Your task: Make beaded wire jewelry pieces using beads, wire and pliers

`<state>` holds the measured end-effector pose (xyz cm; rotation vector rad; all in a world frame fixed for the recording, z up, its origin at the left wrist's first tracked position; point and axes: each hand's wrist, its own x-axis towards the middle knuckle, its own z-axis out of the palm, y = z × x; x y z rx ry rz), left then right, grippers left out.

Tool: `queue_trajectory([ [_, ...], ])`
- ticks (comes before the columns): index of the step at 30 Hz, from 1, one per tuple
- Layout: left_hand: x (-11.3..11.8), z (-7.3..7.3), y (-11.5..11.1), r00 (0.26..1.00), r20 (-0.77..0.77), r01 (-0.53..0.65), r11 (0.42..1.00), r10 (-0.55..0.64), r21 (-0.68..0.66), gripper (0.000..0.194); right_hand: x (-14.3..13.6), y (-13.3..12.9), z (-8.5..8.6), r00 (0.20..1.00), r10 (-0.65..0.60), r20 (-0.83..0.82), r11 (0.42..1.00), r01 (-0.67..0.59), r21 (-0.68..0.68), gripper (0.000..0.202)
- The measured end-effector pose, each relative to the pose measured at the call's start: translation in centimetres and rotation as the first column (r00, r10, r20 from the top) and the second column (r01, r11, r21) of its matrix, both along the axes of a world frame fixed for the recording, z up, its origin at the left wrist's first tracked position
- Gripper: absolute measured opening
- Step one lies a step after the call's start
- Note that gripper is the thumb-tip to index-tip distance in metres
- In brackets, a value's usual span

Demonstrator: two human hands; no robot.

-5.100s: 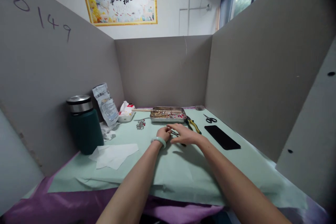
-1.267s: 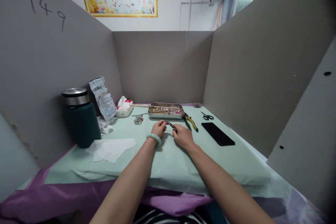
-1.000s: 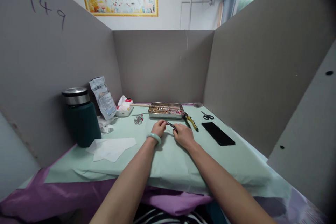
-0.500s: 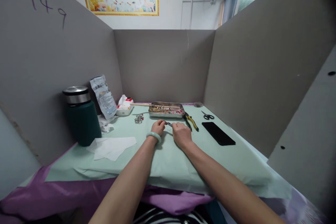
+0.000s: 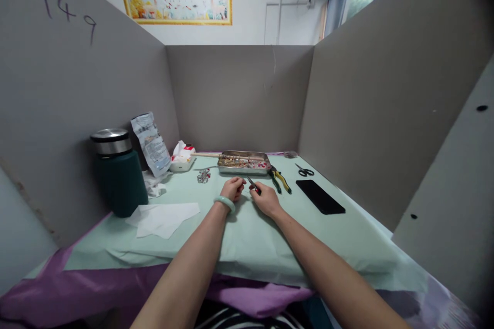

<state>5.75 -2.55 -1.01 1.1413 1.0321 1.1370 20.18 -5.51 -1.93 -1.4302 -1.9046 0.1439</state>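
Over the middle of the table my right hand [image 5: 266,199] is wrapped round a small pair of pliers [image 5: 253,185] with a dark handle, its metal jaws pointing up and left. Just left of the jaw tips is my left hand [image 5: 233,188], its fingers pinched together; whatever they hold is too small to make out. A pale green bangle [image 5: 225,202] circles the left wrist. Behind both hands stands a metal tray [image 5: 244,170] of beads and small gold and red pieces. A little heap of silvery chain or rings [image 5: 203,176] lies left of the tray.
Yellow-and-green pliers [image 5: 281,181], small black scissors [image 5: 304,170] and a black phone [image 5: 320,197] lie on the right. On the left are a dark green flask [image 5: 122,180], a foil pouch [image 5: 152,144], a tissue pack [image 5: 182,158] and white paper [image 5: 165,219]. Grey panels [image 5: 239,97] enclose three sides.
The small pliers have drawn away from my left fingers and turned more upright as my right hand rotated. My left hand stays pinched in nearly the same place.
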Motion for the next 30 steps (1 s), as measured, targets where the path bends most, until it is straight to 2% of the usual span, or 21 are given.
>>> queue_trajectory([
  [6, -0.13, -0.07, 0.00, 0.996, 0.078, 0.047, 0.999, -0.047, 0.009, 0.033, -0.25, -0.13, 0.11, 0.988, 0.092, -0.126, 0.995, -0.095, -0.016, 0.021],
  [11, -0.21, -0.04, -0.12, 0.985, 0.150, 0.080, 0.995, -0.089, 0.062, 0.021, -0.22, -0.21, 0.14, 0.972, 0.137, -0.192, 0.990, -0.143, -0.017, 0.021],
  [16, -0.23, 0.28, -0.41, 0.969, 0.205, 0.118, 0.986, -0.140, 0.115, 0.025, -0.20, -0.22, 0.30, 0.946, 0.203, -0.251, 0.976, -0.217, -0.027, 0.024],
  [23, -0.36, 0.64, -0.76, 0.960, 0.220, 0.147, 0.979, -0.175, 0.141, 0.028, -0.08, 0.02, 0.34, 0.902, 0.290, -0.319, 0.945, -0.322, -0.051, 0.026],
  [30, -0.23, 0.61, -0.74, 0.971, 0.183, 0.129, 0.980, -0.156, 0.151, 0.027, -0.03, 0.03, 0.38, 0.909, 0.274, -0.314, 0.949, -0.309, -0.067, 0.025],
])
